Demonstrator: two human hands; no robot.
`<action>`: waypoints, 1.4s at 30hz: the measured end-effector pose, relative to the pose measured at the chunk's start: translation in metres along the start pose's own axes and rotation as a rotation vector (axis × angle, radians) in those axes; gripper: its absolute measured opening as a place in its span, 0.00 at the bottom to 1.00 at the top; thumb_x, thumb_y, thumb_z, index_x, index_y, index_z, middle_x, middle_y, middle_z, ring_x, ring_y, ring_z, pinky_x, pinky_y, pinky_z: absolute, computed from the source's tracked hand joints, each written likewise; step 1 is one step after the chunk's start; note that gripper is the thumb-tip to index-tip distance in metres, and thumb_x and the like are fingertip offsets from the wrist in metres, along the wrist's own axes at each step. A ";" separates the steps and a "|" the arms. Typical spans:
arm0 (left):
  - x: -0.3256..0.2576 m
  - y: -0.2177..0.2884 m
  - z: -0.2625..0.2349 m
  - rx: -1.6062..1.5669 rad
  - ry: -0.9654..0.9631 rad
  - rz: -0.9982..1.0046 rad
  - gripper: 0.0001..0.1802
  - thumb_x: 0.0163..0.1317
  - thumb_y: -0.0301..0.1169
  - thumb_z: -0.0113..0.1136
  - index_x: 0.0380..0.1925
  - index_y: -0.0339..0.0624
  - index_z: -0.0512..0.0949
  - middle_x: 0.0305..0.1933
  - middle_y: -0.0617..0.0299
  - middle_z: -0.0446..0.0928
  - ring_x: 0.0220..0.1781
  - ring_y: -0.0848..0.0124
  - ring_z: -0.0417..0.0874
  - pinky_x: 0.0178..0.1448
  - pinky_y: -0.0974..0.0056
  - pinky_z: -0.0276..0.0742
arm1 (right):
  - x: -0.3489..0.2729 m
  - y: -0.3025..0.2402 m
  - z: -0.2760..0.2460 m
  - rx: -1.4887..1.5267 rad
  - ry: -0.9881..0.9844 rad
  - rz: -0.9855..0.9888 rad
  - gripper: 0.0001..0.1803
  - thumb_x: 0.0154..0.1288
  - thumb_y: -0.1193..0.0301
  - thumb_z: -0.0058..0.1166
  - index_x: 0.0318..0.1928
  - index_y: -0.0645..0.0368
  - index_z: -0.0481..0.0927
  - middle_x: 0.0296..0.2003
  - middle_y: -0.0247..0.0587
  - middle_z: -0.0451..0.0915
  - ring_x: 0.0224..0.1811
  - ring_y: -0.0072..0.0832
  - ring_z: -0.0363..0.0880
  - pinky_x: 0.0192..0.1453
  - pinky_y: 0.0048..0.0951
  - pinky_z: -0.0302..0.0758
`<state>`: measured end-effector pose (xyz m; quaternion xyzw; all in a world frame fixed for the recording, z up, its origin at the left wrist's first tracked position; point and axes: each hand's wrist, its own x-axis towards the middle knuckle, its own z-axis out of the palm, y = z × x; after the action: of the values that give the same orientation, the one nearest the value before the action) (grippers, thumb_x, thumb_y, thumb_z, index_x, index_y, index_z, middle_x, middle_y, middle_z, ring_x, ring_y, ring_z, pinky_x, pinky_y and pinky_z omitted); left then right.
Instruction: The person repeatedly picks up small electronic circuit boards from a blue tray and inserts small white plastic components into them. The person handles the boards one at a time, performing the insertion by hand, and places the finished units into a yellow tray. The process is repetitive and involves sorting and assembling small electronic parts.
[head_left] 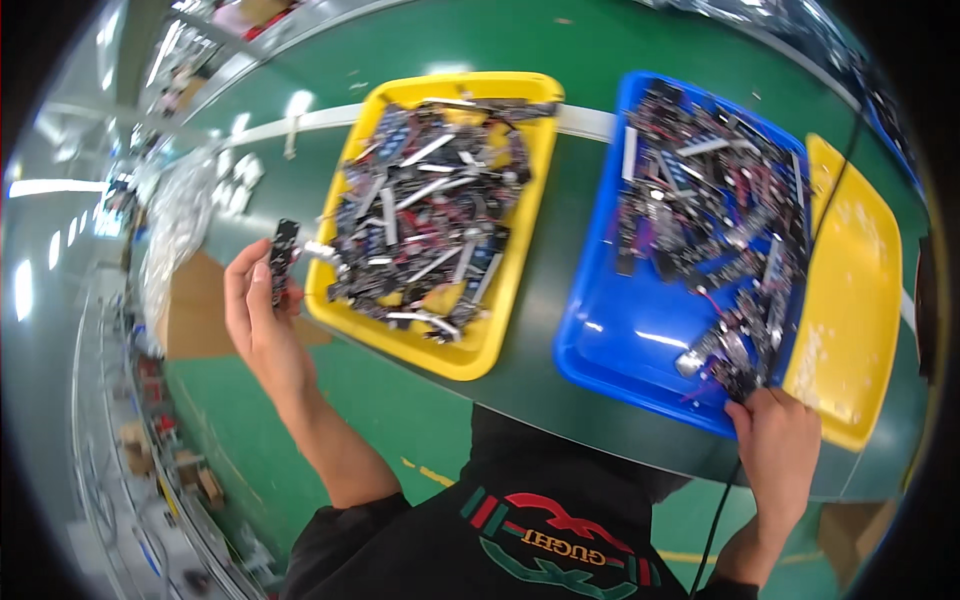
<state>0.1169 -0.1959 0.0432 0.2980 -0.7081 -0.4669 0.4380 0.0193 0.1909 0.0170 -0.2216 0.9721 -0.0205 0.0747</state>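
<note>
My left hand [262, 310] is raised at the left of the yellow tray [520, 270]. Its thumb and fingers pinch a narrow black circuit board [284, 262], held upright with small light spots on its face. My right hand [780, 440] is at the near right corner of the blue tray [620, 385]. Its fingers are closed at the edge of the heap of small electronic parts [725, 225], against dark pieces with thin wires; what they grip is hidden. A second heap of circuit boards [430, 200], with white strips and wires, fills most of the yellow tray.
A shallow yellow tray [850, 300] with small whitish bits stands right of the blue one. A black cable [712, 540] passes near my right hand. Clear plastic wrapping [175, 230] and a cardboard box [200, 310] are at the left, beside the green table [540, 240].
</note>
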 end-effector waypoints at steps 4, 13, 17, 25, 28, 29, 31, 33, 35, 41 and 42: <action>0.007 -0.016 -0.029 0.152 0.069 0.010 0.14 0.61 0.26 0.41 0.44 0.37 0.72 0.39 0.59 0.76 0.29 0.79 0.70 0.33 0.75 0.64 | -0.002 -0.010 0.001 0.082 0.029 0.027 0.12 0.46 0.70 0.62 0.18 0.61 0.73 0.20 0.46 0.75 0.24 0.45 0.74 0.29 0.40 0.68; -0.008 -0.048 -0.017 0.784 -0.103 0.087 0.18 0.57 0.37 0.57 0.42 0.34 0.75 0.32 0.44 0.77 0.34 0.53 0.78 0.41 0.56 0.73 | -0.001 -0.020 0.003 0.139 0.074 -0.003 0.09 0.47 0.74 0.61 0.20 0.64 0.74 0.18 0.51 0.75 0.23 0.50 0.73 0.29 0.44 0.67; -0.019 -0.035 -0.017 0.791 -0.208 0.138 0.24 0.58 0.41 0.57 0.45 0.31 0.72 0.31 0.44 0.77 0.35 0.51 0.77 0.42 0.54 0.72 | 0.000 -0.014 0.007 0.181 0.134 -0.111 0.08 0.48 0.75 0.59 0.20 0.64 0.74 0.16 0.48 0.73 0.19 0.46 0.70 0.26 0.42 0.65; -0.033 -0.018 -0.012 0.958 -0.235 0.375 0.27 0.56 0.42 0.58 0.49 0.33 0.69 0.43 0.45 0.75 0.44 0.52 0.75 0.48 0.55 0.68 | -0.018 0.018 0.007 1.055 0.227 0.133 0.06 0.58 0.75 0.58 0.32 0.68 0.79 0.26 0.38 0.77 0.28 0.22 0.71 0.33 0.20 0.69; -0.030 0.005 -0.005 0.886 -0.080 0.438 0.22 0.54 0.35 0.61 0.47 0.37 0.71 0.44 0.50 0.74 0.44 0.54 0.73 0.50 0.56 0.66 | -0.032 0.060 0.052 1.978 0.220 -0.014 0.07 0.62 0.72 0.50 0.32 0.61 0.67 0.12 0.29 0.59 0.07 0.12 0.51 0.10 0.19 0.49; -0.029 0.014 0.007 0.767 -0.065 0.480 0.18 0.51 0.29 0.61 0.43 0.39 0.74 0.41 0.52 0.74 0.42 0.56 0.73 0.48 0.57 0.67 | -0.035 0.051 0.052 2.206 0.246 -0.026 0.06 0.66 0.71 0.43 0.38 0.60 0.63 0.13 0.26 0.56 0.06 0.10 0.45 0.09 0.14 0.41; -0.033 0.028 0.033 0.561 -0.200 0.568 0.15 0.50 0.25 0.60 0.40 0.37 0.76 0.41 0.52 0.75 0.42 0.59 0.75 0.47 0.61 0.69 | -0.037 0.043 0.047 2.516 0.085 -0.011 0.07 0.65 0.68 0.42 0.35 0.58 0.65 0.13 0.30 0.58 0.07 0.19 0.50 0.11 0.23 0.47; -0.038 0.036 0.062 0.369 -0.360 0.663 0.12 0.48 0.20 0.59 0.36 0.37 0.78 0.38 0.54 0.77 0.39 0.62 0.77 0.45 0.65 0.71 | -0.039 0.035 0.043 2.689 0.020 0.007 0.09 0.64 0.65 0.40 0.33 0.56 0.65 0.13 0.31 0.57 0.08 0.22 0.50 0.14 0.26 0.49; -0.050 0.042 0.080 0.361 -0.501 0.699 0.13 0.47 0.20 0.59 0.36 0.37 0.78 0.37 0.55 0.77 0.39 0.62 0.77 0.45 0.65 0.71 | -0.031 0.025 0.048 2.749 -0.053 -0.091 0.08 0.64 0.66 0.35 0.30 0.55 0.60 0.13 0.30 0.54 0.08 0.19 0.45 0.13 0.24 0.45; -0.070 0.061 0.148 0.461 -1.004 0.773 0.17 0.48 0.29 0.64 0.40 0.43 0.76 0.31 0.59 0.73 0.36 0.59 0.75 0.40 0.60 0.72 | -0.048 0.034 0.047 2.728 0.059 -0.234 0.09 0.60 0.66 0.35 0.27 0.57 0.59 0.14 0.32 0.54 0.09 0.19 0.48 0.14 0.24 0.46; -0.076 0.059 0.157 0.513 -1.066 0.786 0.17 0.48 0.31 0.64 0.40 0.43 0.76 0.33 0.59 0.72 0.38 0.60 0.75 0.41 0.60 0.73 | -0.052 0.036 0.048 2.725 0.078 -0.247 0.10 0.60 0.66 0.35 0.27 0.57 0.59 0.14 0.32 0.54 0.09 0.19 0.48 0.14 0.24 0.47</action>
<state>0.0088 -0.0473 0.0435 -0.1548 -0.9687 -0.1749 0.0839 0.0574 0.2452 -0.0261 -0.0571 0.1578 -0.9649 0.2020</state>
